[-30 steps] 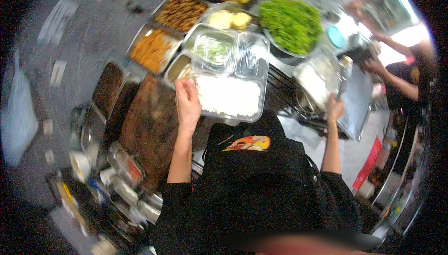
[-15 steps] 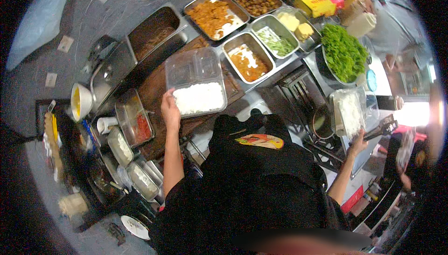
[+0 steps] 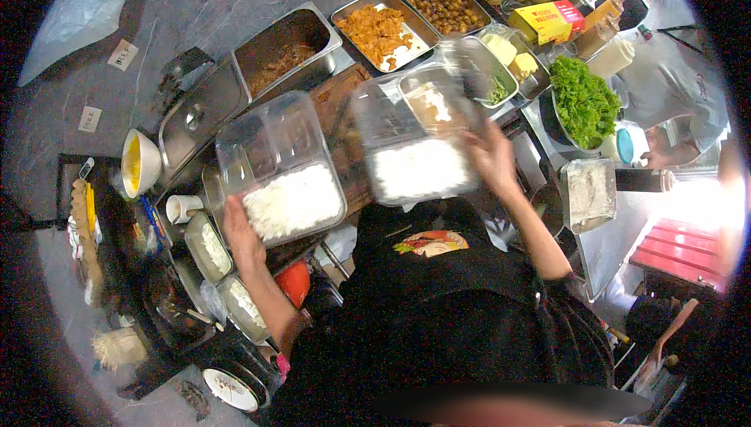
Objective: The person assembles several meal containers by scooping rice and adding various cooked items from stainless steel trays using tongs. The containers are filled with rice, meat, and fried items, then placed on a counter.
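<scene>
My left hand grips the near-left edge of a clear plastic compartment tray, fingers partly hidden under it. White rice fills the tray's near section; its far sections hold nothing. To the right, my right hand is closed on the right edge of a second clear compartment tray, smeared by motion. That tray has white rice in its near section too. A pan of orange filling shows through its clear far part. Both trays are over the wooden board and its near edge.
Beyond the trays stand metal pans of brown meat, shredded orange filling and small brown balls. Green lettuce fills a bowl at right, near another person's hand. A white bowl is at left.
My right hand has swung in from the far right, bringing the second rice tray beside the first. My left hand and its tray have shifted left and nearer.
</scene>
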Demonstrator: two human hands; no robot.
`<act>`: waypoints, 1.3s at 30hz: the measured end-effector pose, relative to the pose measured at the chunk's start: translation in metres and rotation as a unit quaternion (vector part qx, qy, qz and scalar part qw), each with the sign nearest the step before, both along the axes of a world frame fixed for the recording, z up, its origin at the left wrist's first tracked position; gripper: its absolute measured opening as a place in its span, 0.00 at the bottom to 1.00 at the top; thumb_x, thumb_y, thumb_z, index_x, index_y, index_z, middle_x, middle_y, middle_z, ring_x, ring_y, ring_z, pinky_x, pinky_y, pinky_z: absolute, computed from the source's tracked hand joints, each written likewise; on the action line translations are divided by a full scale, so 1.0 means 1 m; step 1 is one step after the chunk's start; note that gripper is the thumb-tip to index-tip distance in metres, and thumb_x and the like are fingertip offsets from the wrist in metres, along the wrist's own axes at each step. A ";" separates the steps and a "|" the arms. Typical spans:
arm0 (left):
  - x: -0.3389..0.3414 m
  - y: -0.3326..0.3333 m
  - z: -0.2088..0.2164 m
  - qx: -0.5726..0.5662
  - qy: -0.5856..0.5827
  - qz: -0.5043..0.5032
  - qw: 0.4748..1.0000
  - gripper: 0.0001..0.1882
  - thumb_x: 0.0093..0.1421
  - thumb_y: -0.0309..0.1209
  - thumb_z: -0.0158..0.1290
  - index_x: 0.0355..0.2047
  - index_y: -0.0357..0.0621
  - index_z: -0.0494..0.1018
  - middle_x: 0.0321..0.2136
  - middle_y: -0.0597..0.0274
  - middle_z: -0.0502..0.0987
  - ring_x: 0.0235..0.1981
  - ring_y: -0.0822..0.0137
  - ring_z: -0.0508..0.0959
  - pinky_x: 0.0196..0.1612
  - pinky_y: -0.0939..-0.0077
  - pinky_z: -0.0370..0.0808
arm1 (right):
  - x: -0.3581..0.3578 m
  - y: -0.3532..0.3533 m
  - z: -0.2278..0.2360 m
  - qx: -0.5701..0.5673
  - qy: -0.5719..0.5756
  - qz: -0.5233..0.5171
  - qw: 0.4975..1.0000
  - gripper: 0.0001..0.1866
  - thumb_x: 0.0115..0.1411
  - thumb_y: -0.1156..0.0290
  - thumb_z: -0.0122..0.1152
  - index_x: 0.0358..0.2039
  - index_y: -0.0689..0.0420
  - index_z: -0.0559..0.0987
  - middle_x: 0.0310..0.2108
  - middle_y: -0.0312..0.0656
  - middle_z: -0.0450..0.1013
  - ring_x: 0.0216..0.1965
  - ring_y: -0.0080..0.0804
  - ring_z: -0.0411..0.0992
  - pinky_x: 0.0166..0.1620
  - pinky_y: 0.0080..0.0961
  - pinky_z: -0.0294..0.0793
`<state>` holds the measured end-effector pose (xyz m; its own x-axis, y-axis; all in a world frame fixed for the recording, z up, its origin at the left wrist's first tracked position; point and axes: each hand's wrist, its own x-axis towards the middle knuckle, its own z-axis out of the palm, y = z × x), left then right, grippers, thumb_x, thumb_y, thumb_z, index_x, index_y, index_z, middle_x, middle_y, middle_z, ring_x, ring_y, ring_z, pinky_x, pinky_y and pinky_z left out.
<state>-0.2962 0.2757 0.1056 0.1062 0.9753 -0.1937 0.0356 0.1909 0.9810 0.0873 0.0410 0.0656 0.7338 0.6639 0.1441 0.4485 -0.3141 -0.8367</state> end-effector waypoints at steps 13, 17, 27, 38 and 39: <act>-0.005 -0.047 0.013 -0.090 -0.088 -0.028 0.992 0.30 0.69 0.49 0.39 0.58 0.34 0.64 0.54 0.53 0.69 0.53 0.62 0.70 0.55 0.66 0.69 | 0.053 0.101 0.025 -0.168 -0.156 0.058 0.972 0.27 0.56 0.51 0.61 0.46 0.60 0.70 0.29 0.56 0.76 0.32 0.54 0.76 0.36 0.44 0.75; 0.061 -0.048 0.034 -0.088 -0.079 -0.107 0.987 0.29 0.70 0.48 0.37 0.60 0.36 0.62 0.55 0.52 0.68 0.52 0.62 0.70 0.57 0.68 0.66 | 0.226 0.080 0.047 -0.174 -0.139 0.021 0.975 0.35 0.58 0.39 0.53 0.48 0.62 0.69 0.33 0.57 0.76 0.36 0.55 0.76 0.39 0.47 0.73; 0.267 0.002 0.015 -0.080 -0.077 -0.149 0.983 0.27 0.70 0.44 0.36 0.55 0.31 0.66 0.53 0.52 0.73 0.53 0.64 0.70 0.57 0.70 0.66 | 0.362 0.126 0.059 -0.406 -0.320 0.100 0.850 0.25 0.63 0.49 0.46 0.47 0.59 0.68 0.30 0.54 0.77 0.34 0.54 0.76 0.34 0.49 0.74; 0.370 0.028 -0.010 -0.157 -0.118 -0.194 0.961 0.26 0.70 0.45 0.38 0.53 0.33 0.68 0.50 0.52 0.74 0.50 0.66 0.73 0.53 0.73 0.69 | 0.405 0.197 0.023 -0.389 -0.451 0.165 0.787 0.09 0.52 0.66 0.56 0.30 0.57 0.79 0.24 0.48 0.77 0.26 0.42 0.78 0.27 0.39 0.77; 0.375 0.034 -0.017 -0.136 -0.121 -0.232 0.955 0.26 0.69 0.45 0.39 0.52 0.33 0.69 0.48 0.53 0.74 0.48 0.66 0.73 0.52 0.74 0.70 | 0.409 0.201 0.023 -0.413 -0.430 0.174 0.784 0.10 0.52 0.65 0.56 0.30 0.57 0.79 0.24 0.49 0.77 0.27 0.42 0.79 0.28 0.40 0.78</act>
